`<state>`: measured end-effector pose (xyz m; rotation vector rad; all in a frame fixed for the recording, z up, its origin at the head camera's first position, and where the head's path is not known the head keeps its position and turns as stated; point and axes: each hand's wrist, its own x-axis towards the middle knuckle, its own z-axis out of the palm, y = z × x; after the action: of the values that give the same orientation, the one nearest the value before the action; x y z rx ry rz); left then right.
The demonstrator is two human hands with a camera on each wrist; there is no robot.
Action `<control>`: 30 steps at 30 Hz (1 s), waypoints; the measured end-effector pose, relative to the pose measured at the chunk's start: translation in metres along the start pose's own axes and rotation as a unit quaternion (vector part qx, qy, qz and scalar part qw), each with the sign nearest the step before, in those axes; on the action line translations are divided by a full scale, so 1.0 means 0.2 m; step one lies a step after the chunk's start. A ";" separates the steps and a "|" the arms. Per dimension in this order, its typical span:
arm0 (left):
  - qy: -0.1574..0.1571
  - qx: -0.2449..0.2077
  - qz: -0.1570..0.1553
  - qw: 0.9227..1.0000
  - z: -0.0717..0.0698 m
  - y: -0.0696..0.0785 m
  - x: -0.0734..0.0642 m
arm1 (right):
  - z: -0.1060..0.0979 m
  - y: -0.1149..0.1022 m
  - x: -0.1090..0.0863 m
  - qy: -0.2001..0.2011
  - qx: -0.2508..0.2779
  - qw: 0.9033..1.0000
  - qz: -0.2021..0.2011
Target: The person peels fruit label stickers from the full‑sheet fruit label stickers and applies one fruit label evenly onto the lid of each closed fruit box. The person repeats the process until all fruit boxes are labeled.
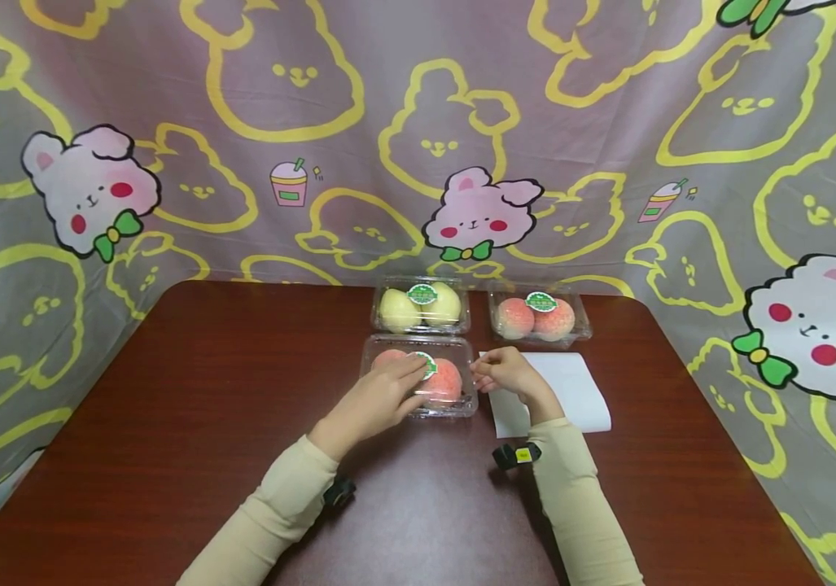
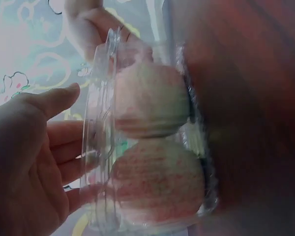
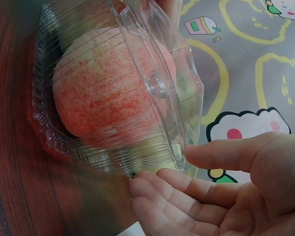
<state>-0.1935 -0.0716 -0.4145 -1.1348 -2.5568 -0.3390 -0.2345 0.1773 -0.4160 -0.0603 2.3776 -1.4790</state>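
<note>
A clear plastic clamshell fruit box (image 1: 470, 355) lies on the table with its lid down over two reddish round fruits (image 3: 103, 83). A green-and-white label on the lid is partly covered by my left hand (image 1: 388, 391). That hand's fingers rest extended across the top of the lid; in the left wrist view its thumb stands away from the plastic. At the box's right side is my right hand (image 1: 509, 373). In the right wrist view its thumb and index finger pinch the lid's rim at the corner, with the other fingers bent below.
Behind this box stands a clear box of yellow-green fruits (image 1: 399, 309). To its right is another box of reddish fruits (image 1: 515, 317). A white sheet (image 1: 579, 395) lies right of the near box, partly under the right arm. Patterned cloth (image 1: 359, 98) walls the back and sides.
</note>
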 end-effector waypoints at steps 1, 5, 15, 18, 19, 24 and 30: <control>-0.002 0.000 0.004 1.000 0.00 0.01 0.00 | 0.00 0.00 0.00 0.000 0.001 1.000 0.000; -0.010 0.002 0.008 1.000 0.01 0.02 -0.01 | 0.00 0.00 0.00 -0.001 0.002 1.000 0.001; 0.013 0.022 -0.002 1.000 0.00 0.00 -0.03 | 0.00 0.00 0.01 -0.001 -0.001 1.000 0.009; 0.014 0.021 -0.003 1.000 0.00 0.01 -0.04 | 0.00 0.00 0.01 -0.001 -0.001 1.000 0.011; 0.012 0.020 -0.004 1.000 -0.01 0.01 -0.04 | 0.00 0.00 0.01 -0.002 -0.001 1.000 0.010; -0.001 0.021 -0.010 1.000 -0.02 0.02 -0.06 | 0.00 0.00 0.01 -0.002 0.000 1.000 0.008; 0.003 0.031 0.006 1.000 -0.02 -0.01 -0.07 | 0.00 0.00 0.00 -0.002 -0.003 1.000 0.003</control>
<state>-0.1855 -0.0835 -0.4162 -1.1257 -2.5357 -0.2586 -0.2353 0.1779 -0.4155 -0.0574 2.3773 -1.4689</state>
